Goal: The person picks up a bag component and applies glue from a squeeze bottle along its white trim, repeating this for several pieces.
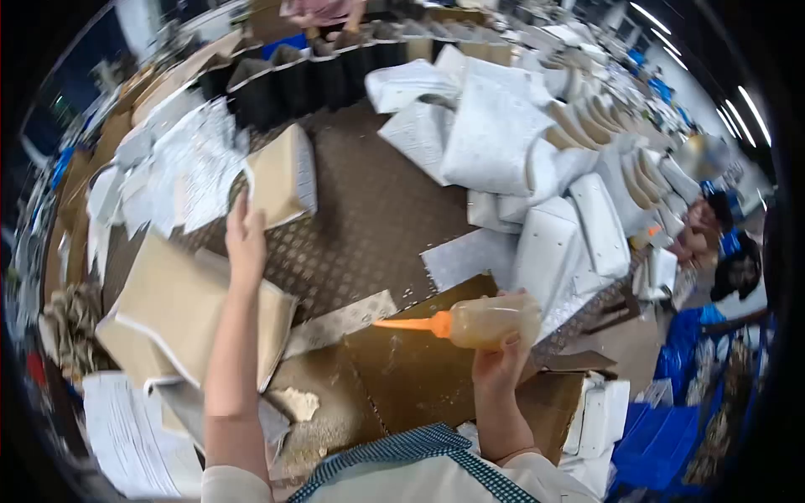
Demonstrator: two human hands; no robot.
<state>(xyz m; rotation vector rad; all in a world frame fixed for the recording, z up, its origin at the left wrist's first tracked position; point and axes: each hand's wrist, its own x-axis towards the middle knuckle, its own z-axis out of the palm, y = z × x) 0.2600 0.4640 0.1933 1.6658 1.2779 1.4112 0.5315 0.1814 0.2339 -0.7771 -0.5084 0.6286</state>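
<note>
In my right hand (496,362) is a squeeze bottle (495,323) of cloudy, yellowish liquid, probably glue. Its long orange nozzle (415,324) points left over a brown cardboard sheet (411,365). My left hand (245,239) reaches forward, its fingers at the near left edge of a beige bag piece (281,172) with a pale grey side and white rim. Those fingers look closed on that edge, though blur softens the contact. Below the left forearm lie larger beige pieces (180,306) with white edging, stacked on one another.
White quilted bag pieces (499,126) pile up at the right of the patterned brown table (369,193). Dark bag bodies (285,84) line its far edge. White textured sheets (180,168) lie at left, blue crates (658,444) at lower right. A person (323,12) is across the table; others sit at right.
</note>
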